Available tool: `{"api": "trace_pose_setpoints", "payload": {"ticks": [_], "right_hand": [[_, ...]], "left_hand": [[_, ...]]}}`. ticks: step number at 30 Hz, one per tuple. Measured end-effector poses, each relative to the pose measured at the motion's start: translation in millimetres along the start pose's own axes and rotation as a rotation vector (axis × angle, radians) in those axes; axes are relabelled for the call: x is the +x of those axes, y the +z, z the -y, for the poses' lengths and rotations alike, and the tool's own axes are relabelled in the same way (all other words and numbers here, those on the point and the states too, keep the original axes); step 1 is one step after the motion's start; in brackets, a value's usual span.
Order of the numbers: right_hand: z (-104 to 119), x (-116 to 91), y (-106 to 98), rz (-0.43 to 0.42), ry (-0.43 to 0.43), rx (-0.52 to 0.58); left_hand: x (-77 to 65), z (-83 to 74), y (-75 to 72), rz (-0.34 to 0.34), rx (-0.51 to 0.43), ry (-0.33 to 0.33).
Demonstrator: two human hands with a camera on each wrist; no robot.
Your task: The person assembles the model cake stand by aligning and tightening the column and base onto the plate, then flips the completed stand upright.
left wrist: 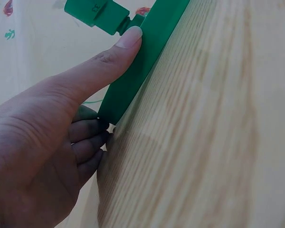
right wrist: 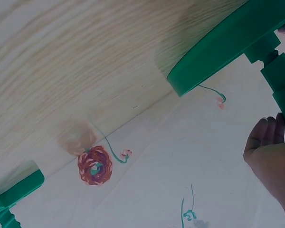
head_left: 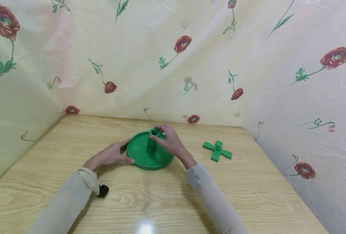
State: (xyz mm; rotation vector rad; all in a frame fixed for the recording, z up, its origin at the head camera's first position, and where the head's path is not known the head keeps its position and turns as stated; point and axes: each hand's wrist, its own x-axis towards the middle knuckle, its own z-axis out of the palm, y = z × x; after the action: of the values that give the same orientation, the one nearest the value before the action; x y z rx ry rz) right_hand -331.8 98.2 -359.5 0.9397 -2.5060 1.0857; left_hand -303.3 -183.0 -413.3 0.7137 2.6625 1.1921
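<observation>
A round green tray point(head_left: 149, 167) with a low raised rim lies on the wooden table. From its middle rises a hollow green cylinder point(head_left: 152, 141), upright in the head view. My left hand point(head_left: 113, 154) holds the tray's left edge; in the left wrist view its thumb lies against the green rim point(left wrist: 145, 54) and the fingertips touch further along. My right hand point(head_left: 172, 142) grips the cylinder near its top, thumb on the near side. The right wrist view shows fingers against the cylinder point(right wrist: 281, 78), which narrows to a thin neck above the tray.
To the right of the tray lies a green cross-shaped piece point(head_left: 215, 156) with a short ribbed peg standing at its centre. A flower-patterned cloth point(head_left: 138, 65) hangs behind and beside the table point(head_left: 126, 201). A small black device point(head_left: 103, 191) sits at the left cuff.
</observation>
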Motion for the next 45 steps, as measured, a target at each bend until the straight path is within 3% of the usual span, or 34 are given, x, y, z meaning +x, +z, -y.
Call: {"api": "trace_pose_setpoints", "payload": {"ticks": [4, 11, 16, 22, 30, 40, 45], "right_hand": [[-0.7, -1.8, 0.8, 0.001, 0.026, 0.006], [-3.3, -6.9, -1.7, 0.013, -0.042, 0.049], [-4.4, -6.8, -0.4, -0.002, -0.043, 0.073], [-4.4, -8.2, 0.4, -0.019, -0.007, 0.065], [-8.8, -9.2, -0.3, 0.005, -0.066, 0.067], [-5.4, -6.2, 2.7, -0.032, -0.016, 0.057], [-7.2, -6.2, 1.9, -0.017, -0.052, 0.068]], "left_hand": [[-1.1, -0.3, 0.5, 0.003, -0.002, 0.011], [-1.7, 0.0, 1.2, 0.007, -0.018, 0.022], [-1.6, -0.7, 0.8, 0.000, -0.009, 0.011], [-2.1, -1.9, 1.1, 0.001, 0.000, 0.000], [-2.2, -2.4, 0.4, 0.003, -0.002, -0.005], [-1.9, -2.9, -0.1, 0.001, 0.000, -0.005], [-2.3, -2.6, -0.6, 0.001, 0.002, -0.006]]}}
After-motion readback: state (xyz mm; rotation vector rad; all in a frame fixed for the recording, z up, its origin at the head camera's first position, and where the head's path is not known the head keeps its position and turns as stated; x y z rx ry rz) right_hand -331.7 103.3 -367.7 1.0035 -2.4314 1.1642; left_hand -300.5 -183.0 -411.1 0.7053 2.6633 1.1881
